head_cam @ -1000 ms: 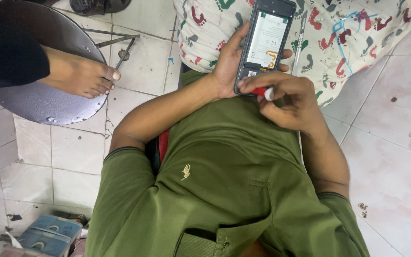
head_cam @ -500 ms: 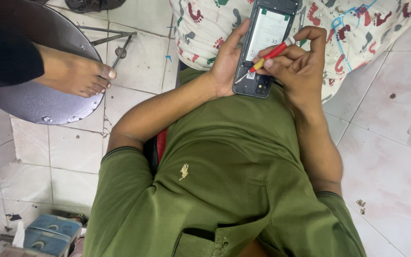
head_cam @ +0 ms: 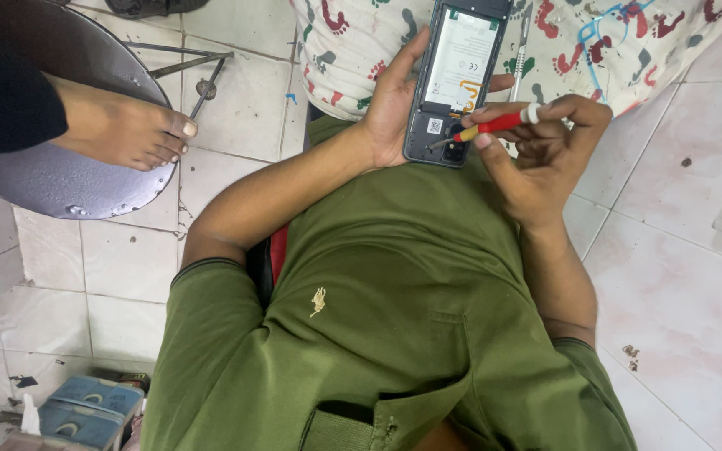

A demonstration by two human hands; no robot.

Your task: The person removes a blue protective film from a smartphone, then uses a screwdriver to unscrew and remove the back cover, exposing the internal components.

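White tiled floor, patterned cloth over the lap. Left hand (head_cam: 390,113) cradles an opened phone (head_cam: 455,79), back cover off, fingers wrapped round its edges. Right hand (head_cam: 545,154) pinches a red screwdriver (head_cam: 486,127), tip at the lower end. Best keep driver upright, phone steady, light pressure.

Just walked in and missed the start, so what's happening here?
A person in a green shirt is working on a phone with its back cover off, battery showing. The left hand holds the phone over the lap. The right hand grips a red screwdriver, its tip at the phone's lower end. Another person's bare foot rests on a round metal stool nearby, on the tiled floor.
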